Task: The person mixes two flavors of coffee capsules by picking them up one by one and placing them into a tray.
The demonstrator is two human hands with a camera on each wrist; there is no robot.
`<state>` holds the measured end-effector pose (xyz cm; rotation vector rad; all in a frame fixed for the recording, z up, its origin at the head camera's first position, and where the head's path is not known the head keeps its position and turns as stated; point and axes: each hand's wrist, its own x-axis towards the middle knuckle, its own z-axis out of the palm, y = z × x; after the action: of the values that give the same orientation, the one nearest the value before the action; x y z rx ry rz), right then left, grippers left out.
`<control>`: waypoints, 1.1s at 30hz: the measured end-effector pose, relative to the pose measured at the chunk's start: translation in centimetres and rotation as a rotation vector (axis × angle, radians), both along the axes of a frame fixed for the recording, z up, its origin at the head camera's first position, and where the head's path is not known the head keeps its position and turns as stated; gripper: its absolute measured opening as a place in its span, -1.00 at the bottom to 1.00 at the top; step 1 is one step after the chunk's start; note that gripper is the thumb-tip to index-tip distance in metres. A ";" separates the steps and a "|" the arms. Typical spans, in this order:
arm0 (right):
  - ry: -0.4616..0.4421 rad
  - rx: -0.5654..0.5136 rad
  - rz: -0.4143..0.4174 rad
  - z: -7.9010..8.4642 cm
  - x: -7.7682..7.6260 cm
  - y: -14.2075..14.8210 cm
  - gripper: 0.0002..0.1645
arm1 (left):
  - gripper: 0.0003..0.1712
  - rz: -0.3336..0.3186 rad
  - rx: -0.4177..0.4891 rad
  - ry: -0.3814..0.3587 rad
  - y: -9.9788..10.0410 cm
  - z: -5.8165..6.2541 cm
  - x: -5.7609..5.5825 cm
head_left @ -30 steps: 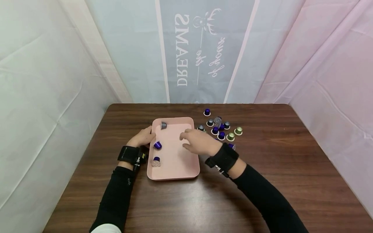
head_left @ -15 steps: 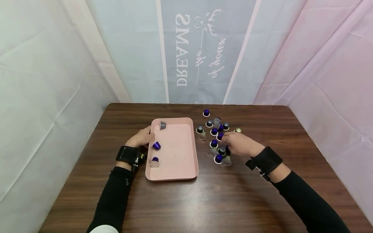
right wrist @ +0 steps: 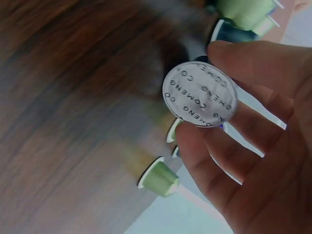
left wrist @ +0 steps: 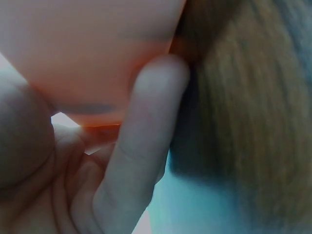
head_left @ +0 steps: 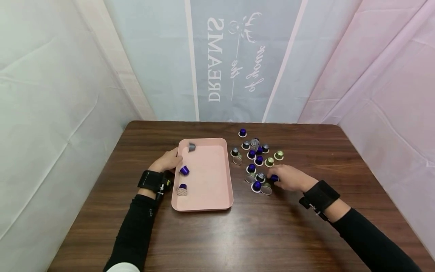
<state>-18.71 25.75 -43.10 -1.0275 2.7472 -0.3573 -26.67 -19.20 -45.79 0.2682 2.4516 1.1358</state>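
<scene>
My left hand [head_left: 166,160] grips the left rim of a pink tray [head_left: 207,181]. In the left wrist view the tray's pink wall [left wrist: 97,53] lies between thumb and fingers. Inside the tray, along its left side, lie a grey coffee capsule [head_left: 192,147] and two purple-blue ones, one tipped [head_left: 184,170] and one showing its printed lid [head_left: 181,191]. My right hand [head_left: 292,178] pinches a dark blue coffee capsule [head_left: 274,177] at the right edge of the pile. Its round printed lid [right wrist: 200,94] faces the right wrist camera, between thumb and forefinger.
Right of the tray, several blue, grey and green capsules are scattered on the brown wooden table [head_left: 210,241]. Two green capsules [head_left: 278,155] [head_left: 269,162] stand just beyond my right hand. A blue capsule [head_left: 242,132] stands near the back edge. Cloth curtains [head_left: 163,56] surround the table.
My right hand has moved from above the tray to the right, into the pile, then a little nearer to me, and now pinches a blue capsule. The left hand stays at the tray's rim.
</scene>
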 end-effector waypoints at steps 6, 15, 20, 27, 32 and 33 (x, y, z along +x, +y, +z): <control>-0.009 0.009 0.006 -0.2 0.3 0.5 -0.66 | -0.52 0.000 -0.011 0.002 0.1 0.3 0.1; -0.024 0.029 0.021 0.1 0.6 1.1 -0.66 | -0.49 0.000 -0.027 -0.006 0.1 0.4 0.1; -0.005 0.014 0.001 0.3 0.5 1.4 -0.74 | -0.50 -0.009 -0.044 0.017 0.0 0.6 0.2; 0.039 -0.067 -0.003 1.3 -0.2 1.0 -0.87 | -0.48 -0.010 -0.063 0.020 0.1 0.7 0.4; 0.068 -0.083 0.010 2.4 -0.8 0.2 -0.89 | -0.49 -0.006 -0.064 0.015 0.1 0.7 0.4; 0.081 -0.082 0.019 2.6 -1.0 -0.1 -0.89 | -0.49 -0.005 -0.071 0.018 0.1 0.6 0.4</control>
<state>-19.71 25.66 -40.52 -1.1114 2.8129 -0.4383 -26.28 -19.09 -45.15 0.2643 2.4995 1.0464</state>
